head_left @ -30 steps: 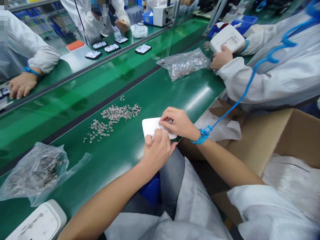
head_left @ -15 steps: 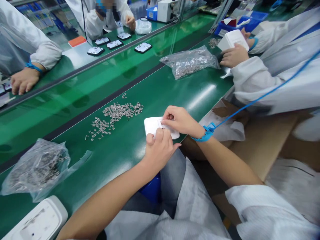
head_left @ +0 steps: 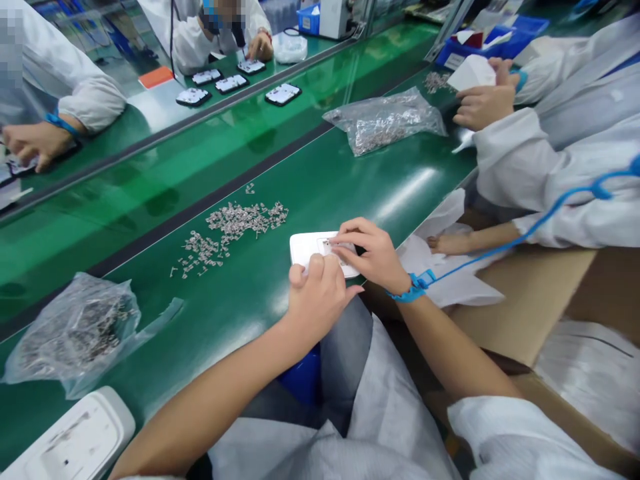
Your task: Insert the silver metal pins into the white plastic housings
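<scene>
Together, we press both hands onto a small white plate (head_left: 306, 247) lying flat at the near edge of the green surface (head_left: 320, 180). Our left hand (head_left: 316, 297) curls over its near side, fingers bent, knuckles up. Our right hand (head_left: 374, 253) pinches at the recess in the plate's middle; what it pinches is too small to tell. A blue wrist strap (head_left: 414, 285) circles the right wrist. Just left of the plate lies a scatter of small metal parts (head_left: 233, 227). A clear bag of parts (head_left: 70, 337) sits further left, and a co-worker's hand (head_left: 483, 103) holds a white piece at the far right.
</scene>
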